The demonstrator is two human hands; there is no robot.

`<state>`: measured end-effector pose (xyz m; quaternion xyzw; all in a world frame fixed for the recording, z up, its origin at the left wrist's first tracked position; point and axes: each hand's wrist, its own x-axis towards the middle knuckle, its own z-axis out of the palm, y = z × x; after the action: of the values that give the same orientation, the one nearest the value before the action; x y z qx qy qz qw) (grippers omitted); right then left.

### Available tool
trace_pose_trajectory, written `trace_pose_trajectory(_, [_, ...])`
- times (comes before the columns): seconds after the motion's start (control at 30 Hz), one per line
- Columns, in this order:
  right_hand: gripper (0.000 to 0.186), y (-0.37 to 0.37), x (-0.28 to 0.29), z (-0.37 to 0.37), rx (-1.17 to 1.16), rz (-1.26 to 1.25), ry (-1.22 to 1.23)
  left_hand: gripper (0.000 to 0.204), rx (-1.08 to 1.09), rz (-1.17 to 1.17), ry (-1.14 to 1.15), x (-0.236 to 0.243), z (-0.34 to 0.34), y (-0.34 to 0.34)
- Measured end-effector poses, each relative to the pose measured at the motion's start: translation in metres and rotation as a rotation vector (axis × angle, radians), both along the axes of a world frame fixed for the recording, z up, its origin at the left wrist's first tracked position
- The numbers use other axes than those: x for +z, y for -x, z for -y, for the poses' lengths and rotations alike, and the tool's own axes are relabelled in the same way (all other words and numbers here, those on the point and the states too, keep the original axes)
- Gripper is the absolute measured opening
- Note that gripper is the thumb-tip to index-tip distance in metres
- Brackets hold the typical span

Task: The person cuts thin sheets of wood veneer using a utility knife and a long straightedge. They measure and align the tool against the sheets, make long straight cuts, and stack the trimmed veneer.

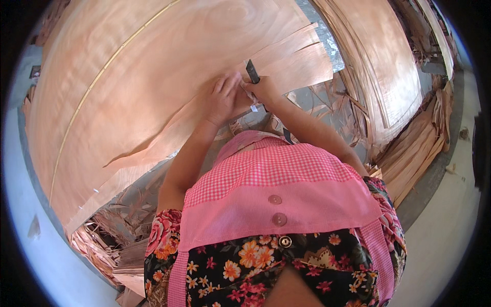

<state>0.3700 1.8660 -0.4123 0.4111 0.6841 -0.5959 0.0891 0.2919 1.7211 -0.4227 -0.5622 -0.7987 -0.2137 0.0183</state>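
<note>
Because the veneer (169,61) spreads wide ahead, the left hand (224,97) lies on it, fingers extended, apparently to steady it, while the right hand (263,89) has its grip closed around a tool (252,71) near the edge.

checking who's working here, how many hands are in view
2: the left hand on the wood sheet, and the right hand beside it, gripping a black tool. No others show.

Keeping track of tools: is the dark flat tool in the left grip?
No, the dark flat tool juts from the right grip, beside the left grip.
</note>
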Motion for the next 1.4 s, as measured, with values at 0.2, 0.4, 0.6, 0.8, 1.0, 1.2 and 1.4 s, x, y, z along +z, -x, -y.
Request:
trace_pose_trajectory(0.2, [0.021, -0.055, 0.060, -0.104, 0.600, 0.008, -0.805, 0.041, -0.021, -0.136, 0.035, 0.046, -0.077, -0.055])
trace_pose_trajectory(0.4, [0.012, -0.355, 0.162, -0.433, 0.268, -0.088, 0.329, 0.035, 0.020, -0.195, 0.069, 0.083, -0.344, -0.240])
trace_pose_trajectory(0.6, [0.011, -0.710, 0.194, -0.813, -0.211, -0.424, 0.146, 0.034, 0.001, -0.306, 0.117, 0.117, -0.701, -0.502])
trace_pose_trajectory(0.8, [0.030, -0.816, 0.211, -1.143, -0.189, -0.372, 0.089, 0.032, -0.188, 0.052, -0.045, 0.169, -1.144, -0.660])
trace_pose_trajectory(1.0, [0.053, -0.745, 0.117, -1.402, -0.175, -0.312, 0.219, 0.036, -0.088, -0.039, -0.111, 0.046, -1.451, -0.605])
trace_pose_trajectory(1.2, [0.039, -0.595, -0.037, -1.617, -0.187, -0.284, -0.106, 0.033, -0.025, 0.005, -0.232, -0.035, -1.646, -0.569])
trace_pose_trajectory(1.4, [0.030, -0.495, 0.048, -1.669, -0.033, -0.087, -0.080, 0.025, -0.059, -0.075, -0.118, 0.028, -1.689, -0.468])
